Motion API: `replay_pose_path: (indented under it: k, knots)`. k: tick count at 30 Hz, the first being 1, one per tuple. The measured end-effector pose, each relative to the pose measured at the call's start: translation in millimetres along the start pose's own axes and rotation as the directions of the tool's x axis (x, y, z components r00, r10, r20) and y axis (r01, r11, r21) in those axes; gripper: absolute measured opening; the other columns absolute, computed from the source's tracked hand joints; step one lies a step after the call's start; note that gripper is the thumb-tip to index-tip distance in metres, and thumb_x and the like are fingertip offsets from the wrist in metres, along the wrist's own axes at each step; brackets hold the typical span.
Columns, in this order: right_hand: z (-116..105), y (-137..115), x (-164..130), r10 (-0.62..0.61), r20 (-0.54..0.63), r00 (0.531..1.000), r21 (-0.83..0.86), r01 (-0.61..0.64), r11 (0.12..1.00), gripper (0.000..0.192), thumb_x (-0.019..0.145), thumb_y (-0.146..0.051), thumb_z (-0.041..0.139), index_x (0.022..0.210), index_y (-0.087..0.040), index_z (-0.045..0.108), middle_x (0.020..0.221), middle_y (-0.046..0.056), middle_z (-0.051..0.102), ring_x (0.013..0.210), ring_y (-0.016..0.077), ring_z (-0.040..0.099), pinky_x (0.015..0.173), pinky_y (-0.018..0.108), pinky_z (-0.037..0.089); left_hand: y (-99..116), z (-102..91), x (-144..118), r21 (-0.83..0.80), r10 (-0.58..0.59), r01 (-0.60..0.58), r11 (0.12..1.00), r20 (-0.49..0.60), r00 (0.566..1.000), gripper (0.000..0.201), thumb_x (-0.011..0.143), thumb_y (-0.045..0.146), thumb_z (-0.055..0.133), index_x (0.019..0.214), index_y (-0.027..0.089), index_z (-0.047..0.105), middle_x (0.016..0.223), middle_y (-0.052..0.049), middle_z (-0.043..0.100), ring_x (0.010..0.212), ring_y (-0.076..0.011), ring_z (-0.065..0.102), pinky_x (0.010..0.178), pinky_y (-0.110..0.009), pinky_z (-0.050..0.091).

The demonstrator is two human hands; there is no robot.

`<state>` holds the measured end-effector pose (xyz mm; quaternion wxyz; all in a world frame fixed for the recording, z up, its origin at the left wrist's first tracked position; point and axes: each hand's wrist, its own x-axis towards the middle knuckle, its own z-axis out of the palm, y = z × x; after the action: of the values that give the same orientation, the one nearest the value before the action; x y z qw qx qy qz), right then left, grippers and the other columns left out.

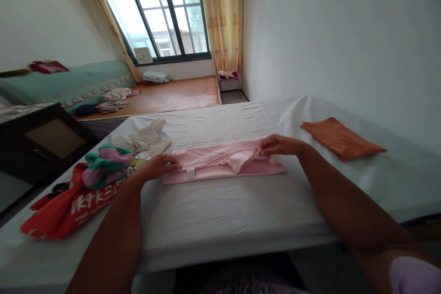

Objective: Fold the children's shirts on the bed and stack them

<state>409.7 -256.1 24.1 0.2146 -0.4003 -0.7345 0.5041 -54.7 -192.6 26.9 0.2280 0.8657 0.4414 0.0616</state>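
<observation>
A pink garment (220, 163) lies folded into a long strip on the white sheet of the bed (220, 211) in front of me. My left hand (159, 166) pinches its left end, just above a small white label. My right hand (279, 145) grips a fold of the pink cloth at its right end, fingers closed over the fabric. Both forearms reach in from the near edge of the bed.
A heap of clothes (89, 183), red, green and pink, sits at the left. A cream garment (144, 140) lies behind it. A folded orange cloth (341, 140) rests at the right near the wall. Beyond stand another bed (165, 94) and a window (161, 14).
</observation>
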Motion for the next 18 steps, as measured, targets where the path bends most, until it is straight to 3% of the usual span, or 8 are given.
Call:
replay_pose_path:
  k: [2, 5, 7, 11, 14, 18]
  knots:
    - [-1.3, 4.1, -1.2, 0.052, 0.131, 0.99, -0.029, -0.048, 0.998, 0.042, 0.071, -0.051, 0.073, 0.084, -0.013, 0.066, 0.072, -0.001, 0.057, 0.067, 0.0101, 0.049, 0.063, 0.024, 0.038, 9.7, 3.3, 4.5, 0.04, 0.009, -0.005, 0.999, -0.091, 0.996, 0.037, 0.082, 0.051, 0.055, 0.087, 0.02, 0.074, 0.086, -0.002, 0.073, 0.081, -0.0196, 0.063, 0.078, -0.027, 0.046]
    - [-0.5, 8.7, 0.2, 0.075, 0.189, 0.979, -0.062, -0.065, 0.996, 0.043, 0.068, -0.05, 0.075, 0.087, -0.013, 0.068, 0.075, -0.001, 0.059, 0.068, 0.0105, 0.05, 0.064, 0.024, 0.037, 43.3, 15.1, 15.5, 0.067, 0.144, -0.135, 0.989, -0.158, 0.977, 0.033, 0.087, 0.045, 0.053, 0.094, 0.02, 0.073, 0.093, -0.005, 0.073, 0.087, -0.0194, 0.064, 0.082, -0.028, 0.046]
    - [-0.7, 11.2, 1.1, 0.063, 0.17, 0.983, -0.056, -0.054, 0.997, 0.042, 0.068, -0.049, 0.075, 0.087, -0.013, 0.069, 0.074, -0.001, 0.059, 0.068, 0.0103, 0.05, 0.064, 0.023, 0.037, 73.7, 27.9, 24.3, 0.078, 0.276, -0.268, 0.96, -0.115, 0.954, 0.029, 0.09, 0.038, 0.051, 0.096, 0.021, 0.073, 0.097, -0.005, 0.071, 0.091, -0.0184, 0.063, 0.085, -0.028, 0.046]
    - [-4.8, 16.5, 0.1, 0.051, 0.143, 0.988, 0.013, -0.053, 0.998, 0.038, 0.07, -0.046, 0.075, 0.085, -0.012, 0.068, 0.073, -0.002, 0.059, 0.069, 0.0105, 0.05, 0.065, 0.024, 0.038, 127.4, 57.8, 42.8, 0.195, 0.498, -0.488, 0.851, -0.001, 0.867, 0.025, 0.088, 0.029, 0.057, 0.111, 0.026, 0.068, 0.115, -0.004, 0.067, 0.106, -0.0194, 0.059, 0.094, -0.031, 0.043]
    - [-7.9, 20.0, -1.3, 0.064, 0.163, 0.985, 0.044, -0.072, 0.996, 0.038, 0.069, -0.045, 0.076, 0.086, -0.012, 0.069, 0.075, -0.001, 0.061, 0.07, 0.011, 0.052, 0.068, 0.025, 0.039, 147.8, 75.7, 54.7, 0.293, 0.524, -0.508, 0.81, 0.03, 0.851, 0.028, 0.087, 0.026, 0.058, 0.114, 0.026, 0.066, 0.116, -0.005, 0.066, 0.106, -0.0201, 0.059, 0.094, -0.032, 0.044]
    - [-9.2, 19.0, -3.3, 0.049, 0.153, 0.987, 0.042, -0.056, 0.998, 0.041, 0.07, -0.047, 0.075, 0.089, -0.012, 0.07, 0.077, 0.0, 0.064, 0.072, 0.0121, 0.056, 0.071, 0.026, 0.041, 150.9, 88.7, 59.8, 0.344, 0.508, -0.471, 0.812, -0.02, 0.861, 0.021, 0.087, 0.02, 0.055, 0.102, 0.024, 0.069, 0.103, -0.004, 0.069, 0.098, -0.0197, 0.06, 0.087, -0.031, 0.045]
